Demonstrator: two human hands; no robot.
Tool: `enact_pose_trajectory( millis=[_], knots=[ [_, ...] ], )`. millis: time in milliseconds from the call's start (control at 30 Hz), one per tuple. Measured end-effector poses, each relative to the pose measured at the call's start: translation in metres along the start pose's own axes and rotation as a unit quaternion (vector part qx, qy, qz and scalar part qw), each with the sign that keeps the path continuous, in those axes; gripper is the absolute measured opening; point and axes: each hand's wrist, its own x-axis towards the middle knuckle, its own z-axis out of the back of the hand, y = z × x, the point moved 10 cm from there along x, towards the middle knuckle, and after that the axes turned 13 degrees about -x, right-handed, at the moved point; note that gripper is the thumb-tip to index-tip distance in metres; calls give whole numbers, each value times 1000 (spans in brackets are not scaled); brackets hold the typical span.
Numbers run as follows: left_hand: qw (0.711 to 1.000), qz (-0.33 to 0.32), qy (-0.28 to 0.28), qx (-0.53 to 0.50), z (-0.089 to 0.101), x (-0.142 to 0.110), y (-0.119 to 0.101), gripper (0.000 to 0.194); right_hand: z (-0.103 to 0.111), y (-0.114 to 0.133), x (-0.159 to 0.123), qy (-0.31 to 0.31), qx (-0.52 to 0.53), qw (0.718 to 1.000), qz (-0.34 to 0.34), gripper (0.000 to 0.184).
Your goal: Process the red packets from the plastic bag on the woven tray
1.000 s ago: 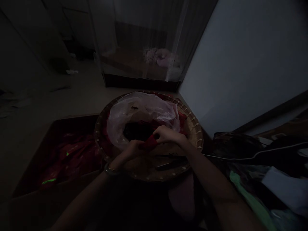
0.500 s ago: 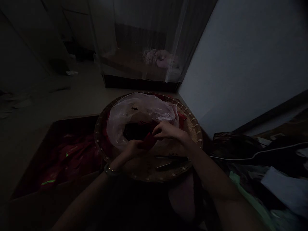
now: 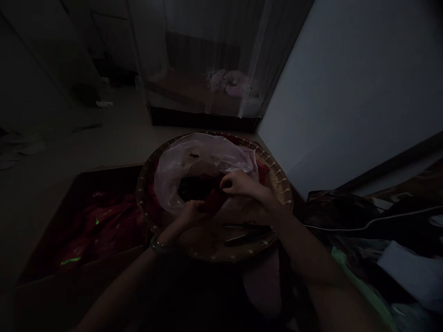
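One red packet (image 3: 213, 201) above tray (image 3: 202, 240), pinched by left hand (image 3: 189, 213) and right hand (image 3: 242, 184). Plastic bag (image 3: 214, 150) on tray's far side. Box (image 3: 86, 272) left of tray.

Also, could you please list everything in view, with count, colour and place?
Tray: one, brown, centre
Plastic bag: one, translucent whitish, in tray
Dark mass: one, black, within bag
Red piece: one, red, over tray
Slim tools: two, dark, tray's near right
Box: one, dark, left of tray
Red items: uncountable, red, in box
Netting: one, whitish, behind tray
Cushion: one, pink, behind netting
Wall: one, whitish, right
Cord: one, white, right
Cloths: several, mixed colours, lower right
Floor: one, grey, left
Bracelet: one, pale, lower left
Left hand: one, bare, gripping red piece
Right hand: one, bare, at red piece
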Motion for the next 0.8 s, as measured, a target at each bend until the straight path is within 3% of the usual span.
enact_pose_trajectory(
  millis=[267, 400, 500, 667, 800],
  knots=[
    [999, -12, -22, -34, 6, 6, 11, 38, 20, -3, 0, -49, 133, 989, -28, 19],
    [999, -6, -22, -33, 6, 6, 12, 37, 20, -26, 3, -103, 248, 960, -81, 23],
    [999, -12, -21, -43, 5, 6, 11, 38, 16, -44, 8, -142, 268, 947, -110, 27],
    [999, -12, -25, -29, 7, 5, 8, 38, -5, -25, 11, -49, 220, 972, -58, 32],
    [998, -4, -3, -55, 2, 1, 0, 36, -9, 0, 2, -38, 151, 988, -18, 39]
  ],
)
